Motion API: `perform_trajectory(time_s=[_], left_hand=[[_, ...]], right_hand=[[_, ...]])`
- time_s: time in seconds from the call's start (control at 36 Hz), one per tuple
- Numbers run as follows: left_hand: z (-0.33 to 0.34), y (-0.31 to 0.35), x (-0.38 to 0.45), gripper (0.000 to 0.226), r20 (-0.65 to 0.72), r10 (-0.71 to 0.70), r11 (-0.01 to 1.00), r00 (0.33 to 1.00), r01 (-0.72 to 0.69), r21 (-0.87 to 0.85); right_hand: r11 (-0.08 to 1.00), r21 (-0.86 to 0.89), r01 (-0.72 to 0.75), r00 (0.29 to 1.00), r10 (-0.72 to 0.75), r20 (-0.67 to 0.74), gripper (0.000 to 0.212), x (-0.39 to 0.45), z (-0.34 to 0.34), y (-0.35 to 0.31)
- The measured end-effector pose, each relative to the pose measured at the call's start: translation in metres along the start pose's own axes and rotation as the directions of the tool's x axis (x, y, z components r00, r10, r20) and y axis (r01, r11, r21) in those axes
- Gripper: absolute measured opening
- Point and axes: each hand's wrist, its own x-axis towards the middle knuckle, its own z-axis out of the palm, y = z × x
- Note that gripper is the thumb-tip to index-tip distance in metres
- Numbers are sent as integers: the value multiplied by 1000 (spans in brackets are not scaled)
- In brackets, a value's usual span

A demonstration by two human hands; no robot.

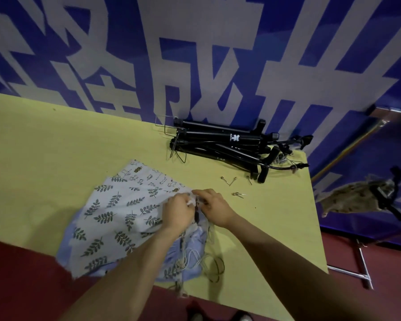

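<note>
- Grip: L hand (pixel 177 210) + R hand (pixel 214 208) both pinching leaf cloth (pixel 116 212) at its right edge.
- Risk: uneven pull, edge slips; pins (pixel 239 194) right of cloth may get swept off counter (pixel 56 147).

Cloth (pixel 116 216) on near part of table (pixel 56 147), left hand (pixel 177 213) and right hand (pixel 214 206) side by side at its far right edge, loose clips (pixel 228 180) on table right of the hands, hanger pile (pixel 229 147) behind those by the wall (pixel 195 66), cord loops (pixel 214 267) at cloth's near right corner.
</note>
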Motion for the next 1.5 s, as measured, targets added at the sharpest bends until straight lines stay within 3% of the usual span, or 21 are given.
perform_trajectory(time_s=[0.17,0.22,0.31,0.39,0.5,0.61,0.75,0.86,0.97,1.17,1.28,1.36,1.5], left_hand=[[-14,10,7,11,-47,94,949,994,-104,-298],[-20,16,9,12,-63,115,919,991,-131,-372],[-31,32,11,8,-60,160,887,985,-170,-430],[-39,50,13,8,-79,201,866,976,-214,-451],[-47,65,22,9,-177,236,905,956,-282,-318],[-57,76,23,19,-235,327,944,915,-330,28],[-64,94,19,33,-66,508,819,859,-458,345],[-66,108,23,50,88,471,737,878,-446,507],[-64,117,25,65,92,321,786,943,-320,530],[-58,108,25,86,134,102,863,986,-154,482],[-69,99,38,91,-5,77,920,997,-69,385],[-76,96,51,89,-94,124,927,988,-81,365],[-68,91,69,86,4,212,921,977,-201,335]], right_hand=[[1000,29,-8,989,13,-147,28,3,-12,5],[999,44,-2,989,8,-147,32,2,-19,7],[994,100,40,991,-27,-128,44,3,-33,4],[991,120,63,990,-46,-137,35,6,-46,-2],[954,286,95,967,-20,-253,12,11,-68,-3],[877,463,126,954,21,-300,16,8,-94,-2],[888,427,168,937,-10,-348,14,14,-118,4],[890,408,203,923,-35,-383,11,15,-130,12],[900,371,229,912,-64,-406,9,19,-134,17],[943,262,207,916,-93,-390,10,27,-135,21],[922,368,118,926,31,-377,16,26,-129,32],[937,348,3,931,124,-342,16,23,-121,49],[959,129,-253,943,274,-188,26,20,-92,84]])
